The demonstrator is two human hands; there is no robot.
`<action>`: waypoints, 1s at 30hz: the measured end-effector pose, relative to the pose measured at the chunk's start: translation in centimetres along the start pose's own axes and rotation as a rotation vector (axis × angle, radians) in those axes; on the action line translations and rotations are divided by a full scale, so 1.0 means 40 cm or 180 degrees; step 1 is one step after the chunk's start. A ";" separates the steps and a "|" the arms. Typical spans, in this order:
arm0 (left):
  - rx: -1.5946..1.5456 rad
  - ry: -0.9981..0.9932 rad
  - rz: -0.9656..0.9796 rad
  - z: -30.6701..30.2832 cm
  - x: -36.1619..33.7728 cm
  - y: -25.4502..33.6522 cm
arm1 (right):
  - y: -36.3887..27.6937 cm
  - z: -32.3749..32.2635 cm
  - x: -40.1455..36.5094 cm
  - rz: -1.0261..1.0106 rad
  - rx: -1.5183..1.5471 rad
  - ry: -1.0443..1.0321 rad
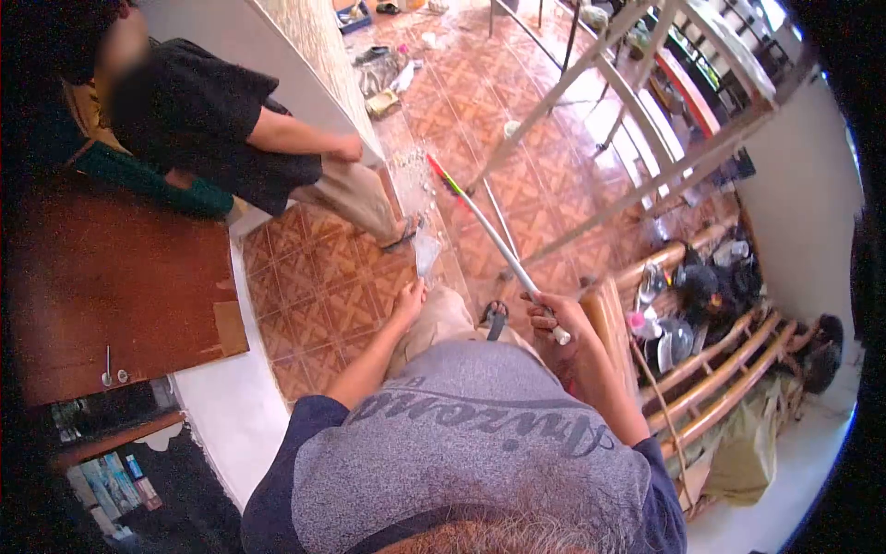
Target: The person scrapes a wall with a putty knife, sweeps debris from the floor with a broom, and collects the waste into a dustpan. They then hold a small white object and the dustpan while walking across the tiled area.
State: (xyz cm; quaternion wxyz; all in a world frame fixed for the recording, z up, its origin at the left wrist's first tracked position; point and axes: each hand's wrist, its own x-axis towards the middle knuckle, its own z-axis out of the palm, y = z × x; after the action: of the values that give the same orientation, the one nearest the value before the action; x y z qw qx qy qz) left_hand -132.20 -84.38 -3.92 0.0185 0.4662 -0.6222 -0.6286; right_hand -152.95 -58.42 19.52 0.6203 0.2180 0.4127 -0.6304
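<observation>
My right hand (559, 319) is wrapped round the top end of a broom (503, 242) with a long whitish handle. The broom slants away from me, and its narrow red and yellow-green head (443, 175) is down by the tiled floor, near scattered pale debris (420, 175). In front of my left thigh, my left hand (411, 297) is closed on a whitish, see-through piece that looks like plastic (426, 253). Its exact kind is not clear.
A person (212, 129) in a dark shirt stands at the left beside the wall. Metal scaffold-like frames (637, 102) stand ahead on the right. A bamboo bench (720, 369) loaded with items is at my right; a brown door-like panel (138, 295) is at left.
</observation>
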 end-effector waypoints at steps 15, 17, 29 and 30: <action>-0.0831 -0.0189 -0.0039 -0.042 0.580 0.397 | -0.388 0.293 0.294 -0.0493 -0.0257 -0.0157; -0.0917 -0.0206 -0.0232 -0.069 0.653 0.482 | -0.429 0.331 0.328 -0.0488 -0.0255 -0.0085; -0.0828 0.0261 -0.0512 -0.086 1.231 0.750 | -0.719 0.439 0.552 -0.0629 0.0038 0.0324; -0.0780 0.0265 -0.0535 -0.096 1.296 0.763 | -0.755 0.436 0.592 -0.0605 0.0086 0.0321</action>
State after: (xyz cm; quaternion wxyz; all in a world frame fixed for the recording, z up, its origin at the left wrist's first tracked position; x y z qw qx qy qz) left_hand -176.10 -125.46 -7.90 0.0483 0.5365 -0.4983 -0.6793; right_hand -181.09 -89.81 18.28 0.5332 0.2176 0.4536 -0.6801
